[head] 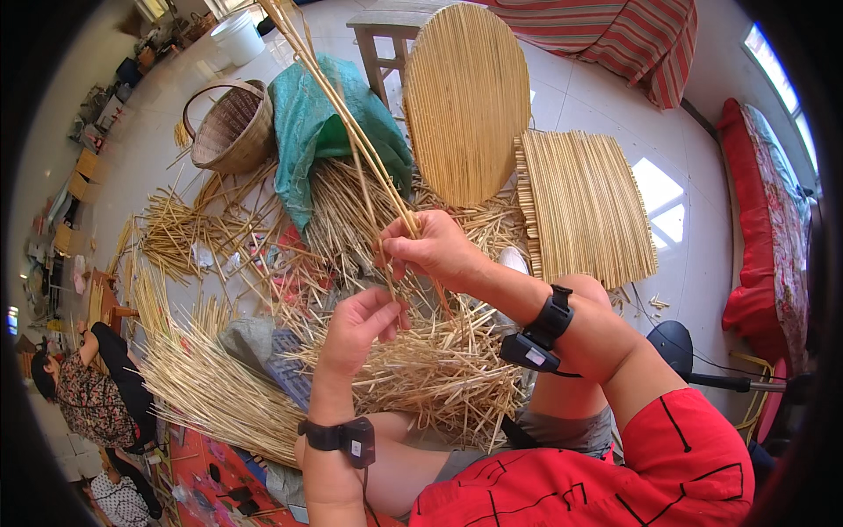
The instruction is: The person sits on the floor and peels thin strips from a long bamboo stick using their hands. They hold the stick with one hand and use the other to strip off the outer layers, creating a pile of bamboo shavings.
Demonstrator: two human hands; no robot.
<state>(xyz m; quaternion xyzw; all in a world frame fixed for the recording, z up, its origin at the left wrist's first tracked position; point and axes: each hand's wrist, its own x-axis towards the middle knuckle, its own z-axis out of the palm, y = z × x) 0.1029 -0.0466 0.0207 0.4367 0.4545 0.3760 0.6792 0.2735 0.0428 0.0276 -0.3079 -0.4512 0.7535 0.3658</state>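
Note:
My right hand (438, 253) is closed around a few long straw stalks (355, 132), which slant up and away past the top of the view. Just below it, my left hand (355, 326) has thumb and forefinger together at the lower end of a thin stalk (390, 280) hanging from the right hand's grip. Fingers hide how firmly it is pinched. Beneath both hands, a loose heap of short straw pieces (441, 382) lies between my legs. Left of it rests a large bundle of pale stalks (217, 388).
A green woven sack (306, 125) spills stalks beside a wicker basket (230, 132). An oval straw panel (464, 105) leans by a wooden bench (388, 20), next to a rectangular straw panel (586, 204). Scattered stalks (178, 230) cover the left floor. Another person (99, 395) sits far left.

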